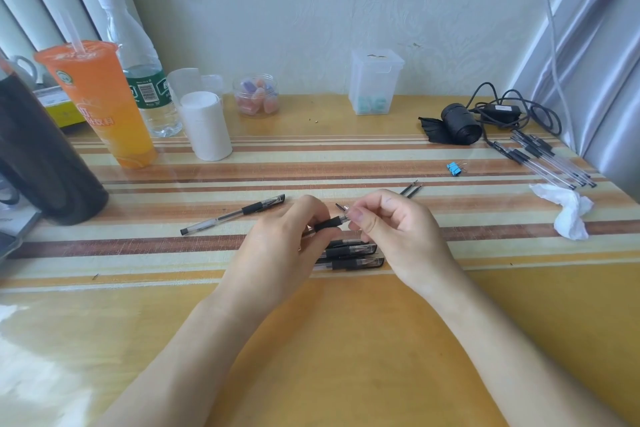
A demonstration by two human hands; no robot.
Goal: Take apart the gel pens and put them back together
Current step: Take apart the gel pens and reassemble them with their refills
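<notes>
The striped tabletop (346, 340) is carrying a capped pen (232, 215), stacked pens (360, 249), a drink cup (100, 104), a blue clip (453, 168) and a crumpled tissue (568, 210).

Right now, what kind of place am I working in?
Likely a home or dorm desk against a wall: a takeaway drink cup, a water bottle, a tangled charger cable, and a gel pen held between the left hand and right hand.

My left grip (287, 239) holds a gel pen (327, 222) by its black sleeve above the counter (346, 340). My right grip (391, 229) pinches its clear tip. Capped pens (349, 255) lie just beneath.
</notes>
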